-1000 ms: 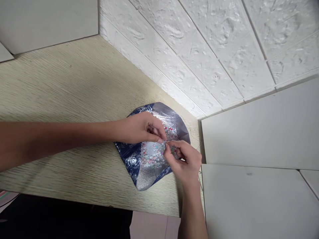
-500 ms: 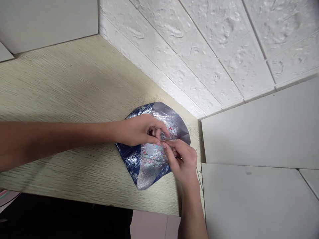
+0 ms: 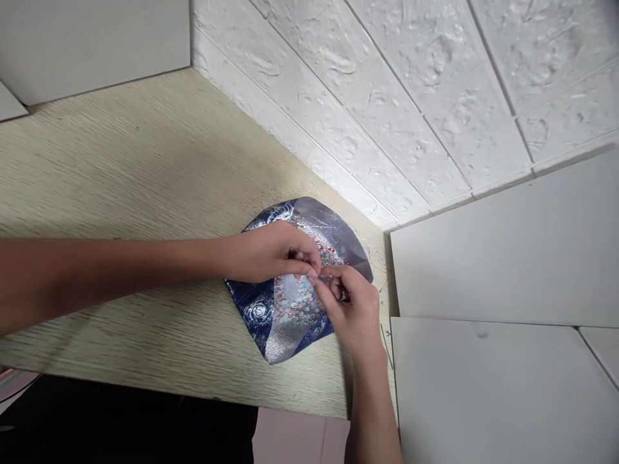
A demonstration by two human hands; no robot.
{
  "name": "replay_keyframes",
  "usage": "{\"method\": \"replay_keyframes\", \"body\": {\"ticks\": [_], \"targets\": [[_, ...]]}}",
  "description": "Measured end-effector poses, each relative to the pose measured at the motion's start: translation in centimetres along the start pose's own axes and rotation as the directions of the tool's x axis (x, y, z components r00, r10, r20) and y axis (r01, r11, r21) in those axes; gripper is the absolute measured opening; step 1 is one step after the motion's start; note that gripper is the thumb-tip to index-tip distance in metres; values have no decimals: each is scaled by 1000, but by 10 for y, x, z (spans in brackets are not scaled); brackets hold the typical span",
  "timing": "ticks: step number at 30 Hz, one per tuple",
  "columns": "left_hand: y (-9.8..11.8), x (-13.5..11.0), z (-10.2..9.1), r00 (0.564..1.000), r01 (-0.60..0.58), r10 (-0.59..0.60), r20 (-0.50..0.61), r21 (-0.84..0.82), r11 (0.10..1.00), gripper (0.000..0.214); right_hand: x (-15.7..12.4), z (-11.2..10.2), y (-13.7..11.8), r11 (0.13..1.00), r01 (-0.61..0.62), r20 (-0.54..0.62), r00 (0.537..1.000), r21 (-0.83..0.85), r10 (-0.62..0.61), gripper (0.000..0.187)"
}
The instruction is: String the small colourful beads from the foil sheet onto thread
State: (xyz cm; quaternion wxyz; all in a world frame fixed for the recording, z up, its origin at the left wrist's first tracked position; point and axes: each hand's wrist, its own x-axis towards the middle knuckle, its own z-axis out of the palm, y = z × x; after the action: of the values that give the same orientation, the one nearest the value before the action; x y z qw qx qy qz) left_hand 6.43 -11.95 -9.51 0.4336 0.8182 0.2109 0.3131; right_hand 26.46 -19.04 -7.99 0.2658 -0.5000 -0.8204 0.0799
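Note:
A blue-patterned pouch with a silvery lining [image 3: 280, 345] lies opened out on the table. On the lining is a spread of small beads [image 3: 294, 299], mostly pale, with some red and pink ones. My left hand [image 3: 271, 251] is over the beads, its thumb and fingertips pinched together. From the lower right, my right hand [image 3: 351, 303] comes up with its thumb and forefinger closed too. The fingertips of both hands meet above the middle of the beads. Something thin shows between them, too small to name.
The wooden table [image 3: 120, 174] runs along a white brick-patterned wall [image 3: 362, 96]. White panels [image 3: 483, 258] border it on the right, and another white panel [image 3: 97, 45] stands at the upper left. Tiny bits are scattered beyond the pouch.
The fingers of my left hand have curled in closer to its thumb. My right fingertips have shifted slightly to the left. The pouch has barely moved.

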Motion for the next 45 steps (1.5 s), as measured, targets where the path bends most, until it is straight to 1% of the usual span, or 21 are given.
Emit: {"method": "replay_keyframes", "body": {"ticks": [3,5,8,10,12,14,16,19,22,24,25,26,27,29,30,32,34,36,38,40,45], "targets": [[0,-1,1,1000,23,-24,-16,-79,997,12,0,-1,1,997,77,16,997,-5,-76,8],[1,-2,2,997,26,-38,-62,-182,983,9,1,-2,1,997,79,20,997,-18,-79,8],[5,-4,5,983,-20,-39,-179,-316,949,6,2,-4,-1,999,13,26,1000,-45,-12,9],[9,-5,7,954,-91,-18,-298,-346,934,4,3,-6,-1,999,-28,20,999,-45,29,9],[13,-4,7,902,-160,0,-431,-334,929,2,3,-7,-2,998,-51,7,999,-34,51,9],[15,-3,4,827,-216,22,-562,-282,935,3,3,-7,-1,997,-67,-17,998,-28,67,10],[16,0,-1,750,-253,65,-659,-194,948,3,3,-7,0,995,-90,-50,995,-39,88,10],[13,4,-12,662,-249,124,-739,-60,967,5,4,-8,1,993,-105,-94,991,-58,99,10],[10,6,-22,600,-174,137,-788,38,984,7,6,-9,4,991,-114,-171,980,-63,102,10],[9,5,-25,572,-131,138,-809,76,988,7,6,-10,7,989,-139,-242,963,-59,120,8],[9,4,-25,574,-118,136,-808,82,990,6,6,-10,9,987,-150,-281,951,-58,128,7],[9,3,-25,592,-110,138,-794,90,990,5,6,-11,10,986,-160,-316,939,-54,135,7],[10,1,-24,630,-104,148,-762,106,989,4,6,-12,11,986,-162,-344,929,-47,137,9],[10,-2,-21,744,-89,205,-636,209,974,4,5,-13,11,990,-139,-367,922,-13,125,22],[9,-4,-19,798,-97,244,-552,282,954,4,5,-14,9,994,-108,-357,928,13,106,31],[8,-6,-12,864,-130,296,-406,388,913,7,5,-16,3,996,-38,-278,959,76,58,46],[6,-6,-5,883,-189,345,-319,431,883,9,4,-15,-3,990,5,-134,991,141,14,51],[4,-7,1,883,-246,392,-257,458,854,10,5,-13,-7,984,29,-15,1000,177,-27,48],[3,-6,4,887,-264,405,-222,475,839,10,6,-9,-7,985,65,-1,998,162,-65,34],[3,-6,6,894,-248,392,-217,488,837,10,6,-7,-5,989,83,-22,996,121,-81,23],[6,-4,4,912,-180,332,-242,490,853,10,6,-10,-2,989,65,-92,994,133,-53,19]]}}
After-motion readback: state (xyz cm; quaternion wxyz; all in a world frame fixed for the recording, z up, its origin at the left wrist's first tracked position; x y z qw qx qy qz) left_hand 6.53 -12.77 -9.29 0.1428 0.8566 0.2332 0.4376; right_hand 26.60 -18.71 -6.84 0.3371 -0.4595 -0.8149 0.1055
